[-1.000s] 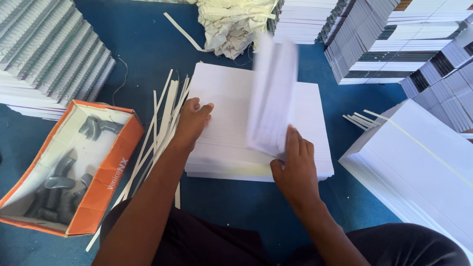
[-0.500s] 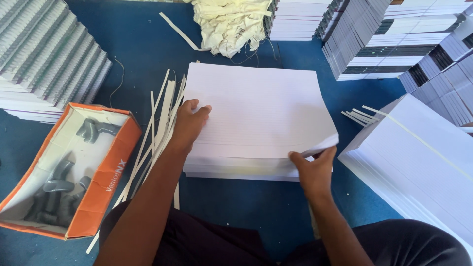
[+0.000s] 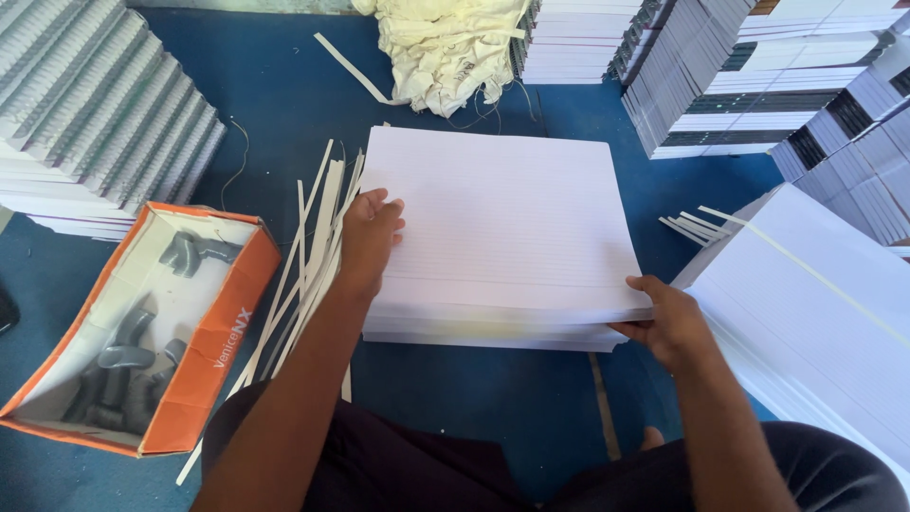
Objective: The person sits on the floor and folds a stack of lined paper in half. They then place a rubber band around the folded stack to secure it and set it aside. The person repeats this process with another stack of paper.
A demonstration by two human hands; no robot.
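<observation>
- Stack of ruled white sheets (image 3: 502, 228) lay flat in the middle of the blue work surface (image 3: 284, 85), directly in front of the person, long side toward them.
- Left hand (image 3: 368, 237) rested on the stack's left edge — palm down, fingers spread flat on the top sheet, not gripping anything.
- Right hand (image 3: 668, 322) was at the near right corner, thumb on top and fingers curled under, pinching the upper sheets of the stack slightly up from the rest.
- Loose white paper strips (image 3: 308, 256) lay fanned out just beside the stack's left side, running under the left forearm.
- Orange-and-white cardboard box (image 3: 204, 360) stood open further left, near the strips; dark grey curved pieces (image 3: 118, 365) inside, kind not clear.
- Second, larger pile of ruled sheets (image 3: 815, 313) sat to the right, tilted, a thin pale band across it — close behind the right hand.
- Crumpled cream cloth (image 3: 445, 47) lay beyond the stack at the far edge.
- Leaning rows of bound grey-edged booklets (image 3: 90, 123) filled the upper left; similar stacked bundles (image 3: 739, 76) filled the upper right.
</observation>
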